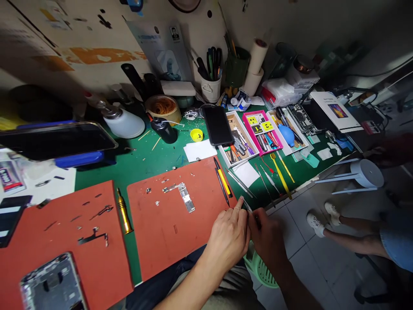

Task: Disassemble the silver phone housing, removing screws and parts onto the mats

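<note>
My left hand is at the right front edge of the red mat, its index finger stretched forward and the others bent. Against it, my right hand is closed around slim metal tweezers, whose tips lie by my left fingertip. What my left fingers hold, if anything, is too small to make out. A yellow-and-black pen and a thin black tool lie just beyond my hands. A phone logic board rests on the mat, with tiny parts around it.
A gold screwdriver lies between the two mats. An open phone housing sits lower left. Tool trays, a black phone and bottles stand at the back. A green basket is below my hands; a person's legs show right.
</note>
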Demonstrator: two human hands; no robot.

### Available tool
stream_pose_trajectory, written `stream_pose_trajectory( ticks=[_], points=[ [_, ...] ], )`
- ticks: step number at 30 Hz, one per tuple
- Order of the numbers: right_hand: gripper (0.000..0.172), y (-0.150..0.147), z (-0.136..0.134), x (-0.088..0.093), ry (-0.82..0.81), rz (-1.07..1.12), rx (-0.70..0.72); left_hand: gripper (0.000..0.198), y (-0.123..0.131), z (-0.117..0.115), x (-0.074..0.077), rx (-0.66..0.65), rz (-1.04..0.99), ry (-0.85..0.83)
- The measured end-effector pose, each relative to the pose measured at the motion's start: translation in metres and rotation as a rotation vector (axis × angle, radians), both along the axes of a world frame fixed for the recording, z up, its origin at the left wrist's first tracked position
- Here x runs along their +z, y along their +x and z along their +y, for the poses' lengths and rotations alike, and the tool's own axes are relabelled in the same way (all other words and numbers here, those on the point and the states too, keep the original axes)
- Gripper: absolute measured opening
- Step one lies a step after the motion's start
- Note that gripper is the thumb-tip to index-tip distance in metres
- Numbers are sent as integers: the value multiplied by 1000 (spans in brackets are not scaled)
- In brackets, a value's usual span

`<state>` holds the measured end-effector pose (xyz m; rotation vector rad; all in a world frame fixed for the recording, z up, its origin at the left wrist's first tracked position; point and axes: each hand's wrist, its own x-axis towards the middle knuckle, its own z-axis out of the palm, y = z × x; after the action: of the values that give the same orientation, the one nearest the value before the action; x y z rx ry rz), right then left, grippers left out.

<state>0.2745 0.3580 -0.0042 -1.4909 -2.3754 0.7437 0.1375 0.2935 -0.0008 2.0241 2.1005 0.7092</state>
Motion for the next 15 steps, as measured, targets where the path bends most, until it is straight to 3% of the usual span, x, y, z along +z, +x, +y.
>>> stream_pose_trajectory(
  ticks=[8,15],
  points=[
    [43,-2,3,-4,72,-65,6,5,-3,1,-1,4,-14,-16],
    [25,-13,1,7,62,-147,43,8,-12,4,-14,-12,37,158]
  ],
)
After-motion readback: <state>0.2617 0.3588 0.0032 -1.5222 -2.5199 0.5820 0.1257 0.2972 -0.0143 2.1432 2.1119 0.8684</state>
